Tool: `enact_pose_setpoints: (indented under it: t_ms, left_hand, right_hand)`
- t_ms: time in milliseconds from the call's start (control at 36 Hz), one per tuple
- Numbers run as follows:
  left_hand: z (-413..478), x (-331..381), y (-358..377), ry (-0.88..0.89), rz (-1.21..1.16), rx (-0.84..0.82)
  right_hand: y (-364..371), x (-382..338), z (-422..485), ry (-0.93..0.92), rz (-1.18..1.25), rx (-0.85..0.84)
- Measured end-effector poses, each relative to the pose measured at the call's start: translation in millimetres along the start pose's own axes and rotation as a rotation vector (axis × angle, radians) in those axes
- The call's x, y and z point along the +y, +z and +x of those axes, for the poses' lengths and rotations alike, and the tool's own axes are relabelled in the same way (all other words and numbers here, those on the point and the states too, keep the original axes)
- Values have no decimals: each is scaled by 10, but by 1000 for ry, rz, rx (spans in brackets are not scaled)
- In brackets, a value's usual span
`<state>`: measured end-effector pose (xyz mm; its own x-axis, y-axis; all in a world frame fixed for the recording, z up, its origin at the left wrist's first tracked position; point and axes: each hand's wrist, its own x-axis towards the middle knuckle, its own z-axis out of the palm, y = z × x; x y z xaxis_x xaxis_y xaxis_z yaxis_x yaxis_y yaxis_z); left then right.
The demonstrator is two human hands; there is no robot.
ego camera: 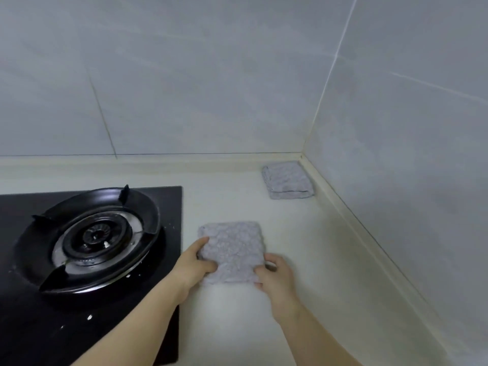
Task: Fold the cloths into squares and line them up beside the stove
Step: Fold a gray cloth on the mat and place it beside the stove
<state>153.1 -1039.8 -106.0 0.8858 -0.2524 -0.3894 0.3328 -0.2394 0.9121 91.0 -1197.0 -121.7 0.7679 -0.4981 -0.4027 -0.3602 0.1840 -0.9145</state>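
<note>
- Nearest the camera, two bare forearms are seen reaching in from the bottom edge, over a pale countertop (303, 247).
- The left hand (191, 268) is clamped on the left edge of a grey folded cloth (232, 249), with the thumb laid on top near the left side and the other fingers curled in against the lower left corner.
- The right hand (276, 277) is closed on the near right corner of the same cloth; its fingers are bent tight around the edge, thumb side tucked against the fabric.
- The cloth is folded into a rough square and is laid flat on the counter, just right of the stove's edge, not touching it as far as can be told.
- To the left, a black glass stove (23, 313) is set into the counter, with a round burner (95, 235) and a black pan support ring around it. A few light specks are scattered on the glass.
- Further back and to the right, a second folded cloth (287, 179) is parked in the far corner, right up against the raised lip where the counter meets the right wall.
- Behind it all, pale grey wall tiles (211, 75) are seen meeting in a corner.
</note>
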Motion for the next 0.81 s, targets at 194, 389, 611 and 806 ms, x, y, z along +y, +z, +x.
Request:
enact_pose_setpoints:
  t_ms: [194,389,611,806]
  left_hand:
    - [268,155,41,58,-46,9]
    - [681,680,-13,256,-136,129]
    - [1113,436,-34,18,-32,266]
    - [1416,468,-76,39,-9,282]
  right_hand:
    - [21,-437,396,11,61,-193]
    - [184,-908,846,-288,114,-247]
    - [404,-582,1404,-166,-184,-191]
    - [597,-624,1660,-216,-259,-215]
